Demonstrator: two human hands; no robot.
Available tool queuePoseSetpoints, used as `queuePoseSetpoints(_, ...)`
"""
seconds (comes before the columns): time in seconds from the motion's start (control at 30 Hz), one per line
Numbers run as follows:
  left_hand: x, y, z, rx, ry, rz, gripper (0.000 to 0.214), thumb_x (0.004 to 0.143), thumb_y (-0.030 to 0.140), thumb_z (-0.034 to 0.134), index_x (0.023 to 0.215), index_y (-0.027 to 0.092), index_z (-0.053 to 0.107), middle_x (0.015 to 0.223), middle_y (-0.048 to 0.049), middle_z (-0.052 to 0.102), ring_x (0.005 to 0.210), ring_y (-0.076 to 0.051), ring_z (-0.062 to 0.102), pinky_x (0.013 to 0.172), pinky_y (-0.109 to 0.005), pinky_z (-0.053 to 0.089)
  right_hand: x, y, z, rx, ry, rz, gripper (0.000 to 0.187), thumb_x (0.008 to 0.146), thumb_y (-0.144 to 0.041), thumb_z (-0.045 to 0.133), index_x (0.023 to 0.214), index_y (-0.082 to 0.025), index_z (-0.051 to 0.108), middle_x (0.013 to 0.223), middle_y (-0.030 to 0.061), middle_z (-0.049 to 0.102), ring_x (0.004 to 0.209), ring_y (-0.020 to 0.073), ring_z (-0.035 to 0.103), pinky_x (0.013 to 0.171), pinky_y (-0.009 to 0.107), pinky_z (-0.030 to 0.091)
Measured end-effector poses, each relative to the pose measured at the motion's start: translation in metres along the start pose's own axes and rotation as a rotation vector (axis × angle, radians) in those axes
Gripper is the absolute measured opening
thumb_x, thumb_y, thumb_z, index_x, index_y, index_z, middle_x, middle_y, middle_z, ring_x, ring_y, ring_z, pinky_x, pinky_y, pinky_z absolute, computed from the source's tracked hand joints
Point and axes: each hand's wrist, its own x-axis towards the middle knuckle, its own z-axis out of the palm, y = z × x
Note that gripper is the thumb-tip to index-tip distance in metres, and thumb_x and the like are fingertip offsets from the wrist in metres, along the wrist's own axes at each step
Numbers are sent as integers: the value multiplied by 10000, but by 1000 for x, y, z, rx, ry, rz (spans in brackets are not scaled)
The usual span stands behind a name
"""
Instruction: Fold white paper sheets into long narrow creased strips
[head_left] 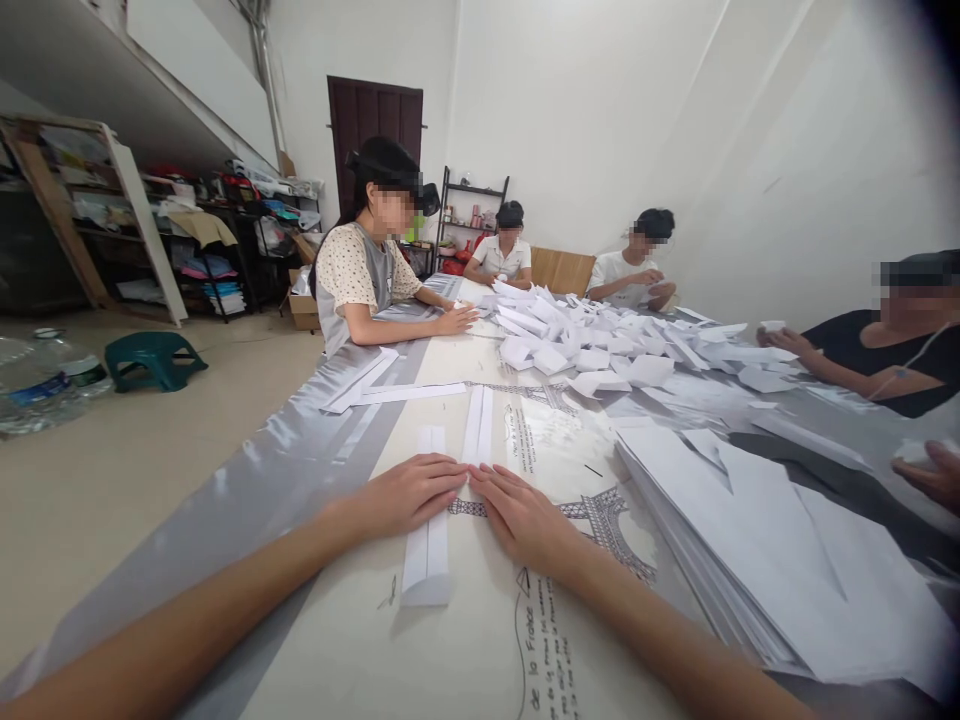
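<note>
On smooth printed tablecloth (345, 635), narrow creased paper strips (425, 585), both hands (409, 492) (529, 518) flattened, grip unclenched.

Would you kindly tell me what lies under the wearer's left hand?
Under the left hand is a paper strip, lying on the tablecloth. Its far and near ends show; its middle is covered by the hand and cannot be seen.

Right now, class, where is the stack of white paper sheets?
In the head view, the paper stack lies on the tablecloth at lower right, to the right of the right hand and nearer the camera than the paper heap.
</note>
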Motion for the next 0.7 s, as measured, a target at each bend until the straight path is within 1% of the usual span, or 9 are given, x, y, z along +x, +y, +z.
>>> queuePoseSetpoints(0.07,1,0,0,0,5,-6,387,1084,316,379,1405,226,575,1407,-54,617,1328,-223,535,1151,-423,415,-3,0,4,9,21,42,429,1034,-173,371,1445,-139,489,1499,133,526,1389,271,498,1181,521,406)
queuePoseSetpoints(0.2,2,0,-1,-13,26,-27,378,1082,322,387,1386,242,596,1389,-53,630,1318,-226,545,1133,-430,441,-6,1,5,60,32,84,411,1048,-221,376,1437,-165,494,1496,103,536,1388,266,499,1169,494,429)
queuePoseSetpoints(0.4,1,-2,1,3,14,-34,371,1083,307,389,1385,242,595,1406,-37,618,1321,-219,538,1131,-424,445,-7,3,3,103,32,127,442,1040,-235,396,1474,-186,458,1498,107,531,1397,283,486,1138,530,451)
queuePoseSetpoints(0.47,1,-3,2,22,18,-33,369,1083,302,390,1385,244,594,1406,-33,618,1323,-222,534,1132,-429,444,-5,3,1,114,30,118,407,1044,-243,394,1429,-179,513,1490,105,540,1390,279,496,1138,521,453)
queuePoseSetpoints(0.6,3,-3,2,54,31,9,362,1079,300,392,1362,250,611,1363,-41,648,1290,-231,559,1114,-443,456,1,2,-4,105,54,84,325,1044,-215,390,1215,-177,665,1429,97,603,1296,255,591,1092,473,505)
queuePoseSetpoints(0.7,5,0,1,72,33,23,360,1079,296,379,1328,248,634,1315,-51,676,1255,-233,583,1088,-445,473,3,1,-4,75,77,69,304,1026,-190,419,1147,-183,697,1376,92,646,1229,246,638,1053,453,535)
